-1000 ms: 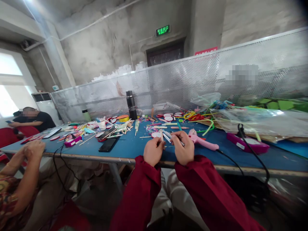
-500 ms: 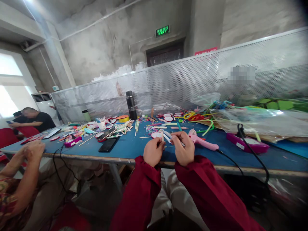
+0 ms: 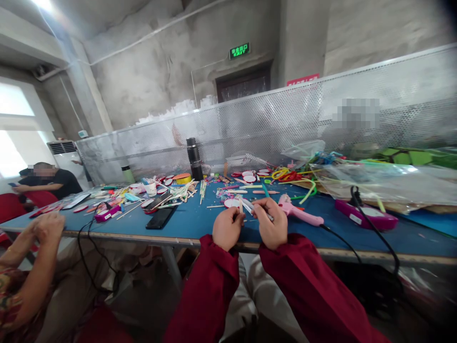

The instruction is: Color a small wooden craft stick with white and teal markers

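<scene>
Sticks (image 3: 243, 207), thin and pale, sat pinched between both hands just above the near edge of the table (image 3: 193, 221); what exactly they were was too small to tell. The left hand (image 3: 227, 227) was curled closed around one end, and the right hand (image 3: 272, 224) was closed on the other, fingers bent over it. Just right of the right hand lay a pink glue gun (image 3: 299, 212), its black cord (image 3: 360, 243) trailing off the table edge. Beyond the hands lay a scatter of craft sticks and round pieces (image 3: 246, 178). Well to the left of the left hand lay a black phone (image 3: 160, 217), and farther left another person's hand (image 3: 48, 227).
</scene>
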